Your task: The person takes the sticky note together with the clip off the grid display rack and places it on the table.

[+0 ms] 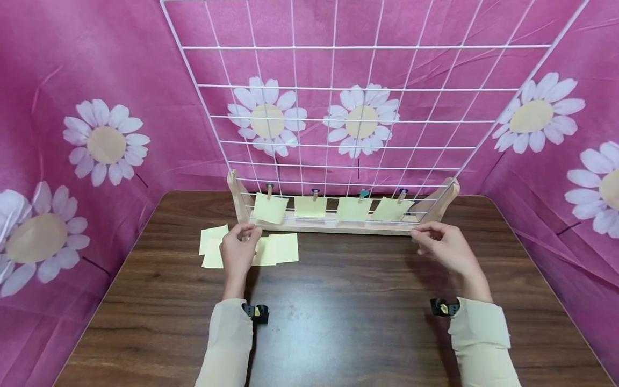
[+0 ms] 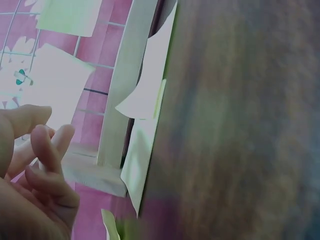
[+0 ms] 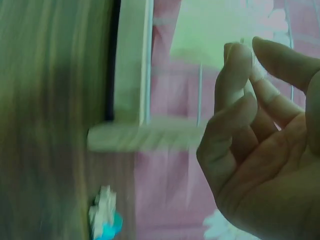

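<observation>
My left hand [image 1: 238, 252] hovers over pale yellow sticky notes [image 1: 284, 248] lying on the table, its fingers loosely bent. Nothing shows between those fingers [image 2: 47, 150] in the left wrist view. At the right end of the rack's wooden base, my right hand [image 1: 447, 248] is raised with fingers relaxed and a gap between thumb and forefinger. No held thing is visible in it. Several sticky notes hang in a row low on the white wire grid [image 1: 333, 88], each under a small clothespin. The leftmost hanging note [image 1: 270, 208] is just beyond my left fingertips.
Wooden feet [image 1: 440, 200] and a wooden bar [image 1: 329, 227] support the grid at the back of the brown table [image 1: 338, 306]. Small clothespins [image 3: 105, 212], one with blue on it, lie near the right foot. Pink flowered cloth [image 1: 184, 107] surrounds the table.
</observation>
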A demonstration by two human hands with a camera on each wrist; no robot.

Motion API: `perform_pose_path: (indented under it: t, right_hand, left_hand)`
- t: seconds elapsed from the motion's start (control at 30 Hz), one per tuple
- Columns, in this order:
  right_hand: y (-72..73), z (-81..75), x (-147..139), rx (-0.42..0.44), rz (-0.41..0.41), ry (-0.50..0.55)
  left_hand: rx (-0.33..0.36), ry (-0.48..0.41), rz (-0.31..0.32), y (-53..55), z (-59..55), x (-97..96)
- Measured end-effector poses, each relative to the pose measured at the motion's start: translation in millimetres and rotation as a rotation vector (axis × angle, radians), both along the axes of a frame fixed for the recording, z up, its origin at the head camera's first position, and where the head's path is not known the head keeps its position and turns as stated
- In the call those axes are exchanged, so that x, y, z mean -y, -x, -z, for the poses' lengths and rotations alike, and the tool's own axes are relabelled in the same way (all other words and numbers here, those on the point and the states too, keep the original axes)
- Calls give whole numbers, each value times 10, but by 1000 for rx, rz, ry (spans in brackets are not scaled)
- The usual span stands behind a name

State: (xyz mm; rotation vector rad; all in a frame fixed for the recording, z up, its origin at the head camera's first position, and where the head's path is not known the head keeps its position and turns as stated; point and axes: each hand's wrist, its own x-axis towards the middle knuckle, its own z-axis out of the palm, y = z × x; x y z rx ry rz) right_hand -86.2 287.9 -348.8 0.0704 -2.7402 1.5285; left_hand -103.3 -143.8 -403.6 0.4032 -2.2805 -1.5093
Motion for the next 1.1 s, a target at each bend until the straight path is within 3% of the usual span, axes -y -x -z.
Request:
perform_pose_path:
  t: [0.2,0.37,0.57,0.87,1.1]
  right_hand:
    - [124,-89,398,-32,-137,2]
    - [237,-138,784,-96,-225,-29]
    - [394,-205,1327,-177,-297,27]
    - [686,-270,2017,-251,-344,50]
    - [774,-282,2322,-279,-304,67]
  left_hand:
    - [-15,42,-64,56,-24,-26]
    - [1,47,-46,72,-13,-40]
    - [3,42,-26,93,-16,-55]
    - [-16,50,-21,158,-68,-73]
    - [18,47,-16,191,-54,-84]
